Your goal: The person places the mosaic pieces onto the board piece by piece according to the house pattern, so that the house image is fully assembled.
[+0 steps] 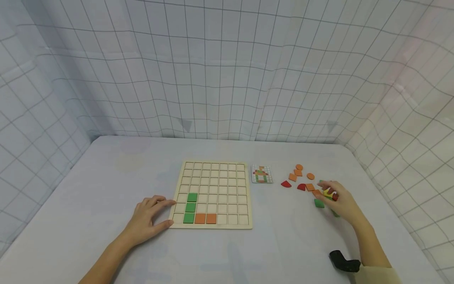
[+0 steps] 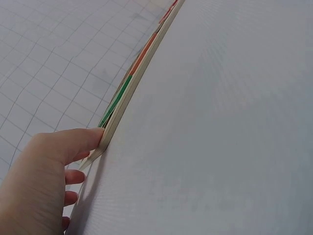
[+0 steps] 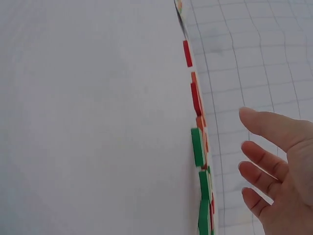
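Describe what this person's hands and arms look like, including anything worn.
The left hand and right hand are bare, with no gloves or rings visible. The right arm has a pale cream sleeve, with a bent black piece by its cuff. The visible left forearm is sleeveless.

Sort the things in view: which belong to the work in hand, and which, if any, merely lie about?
Likely belong: grid board, green tiles and orange tiles on it, pattern card, loose coloured pieces.
Likely not: black object at lower right, gridded curtain behind.
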### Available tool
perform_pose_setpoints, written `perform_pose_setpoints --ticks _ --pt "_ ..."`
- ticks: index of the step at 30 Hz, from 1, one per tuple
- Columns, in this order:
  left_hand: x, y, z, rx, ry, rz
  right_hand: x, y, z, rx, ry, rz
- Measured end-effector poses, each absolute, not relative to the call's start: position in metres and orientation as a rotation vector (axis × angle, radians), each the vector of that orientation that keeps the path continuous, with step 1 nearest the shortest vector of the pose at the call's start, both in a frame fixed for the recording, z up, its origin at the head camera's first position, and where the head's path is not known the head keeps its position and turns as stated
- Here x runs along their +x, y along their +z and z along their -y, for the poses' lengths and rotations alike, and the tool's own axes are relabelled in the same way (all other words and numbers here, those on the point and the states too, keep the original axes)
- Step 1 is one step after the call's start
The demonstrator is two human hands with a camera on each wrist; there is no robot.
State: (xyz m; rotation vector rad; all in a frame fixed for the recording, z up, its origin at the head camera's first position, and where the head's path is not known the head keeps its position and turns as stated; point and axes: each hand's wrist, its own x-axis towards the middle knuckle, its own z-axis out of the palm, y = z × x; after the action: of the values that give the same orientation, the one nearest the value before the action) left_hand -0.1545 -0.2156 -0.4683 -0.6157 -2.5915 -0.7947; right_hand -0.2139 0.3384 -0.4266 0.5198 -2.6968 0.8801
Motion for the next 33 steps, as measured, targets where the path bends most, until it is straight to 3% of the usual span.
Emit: perform_pose_setpoints --ticks 11,33 --pt "-0.155 -0.468 0.217 -0.613 -0.788 2.590 -0.208 -0.441 -0.364 0.553 0.886 2.789" --pt "-0.154 -0.468 0.216 -0.615 -0.789 2.587 -0.206 -0.451 -0.364 0.568 0.837 2.748"
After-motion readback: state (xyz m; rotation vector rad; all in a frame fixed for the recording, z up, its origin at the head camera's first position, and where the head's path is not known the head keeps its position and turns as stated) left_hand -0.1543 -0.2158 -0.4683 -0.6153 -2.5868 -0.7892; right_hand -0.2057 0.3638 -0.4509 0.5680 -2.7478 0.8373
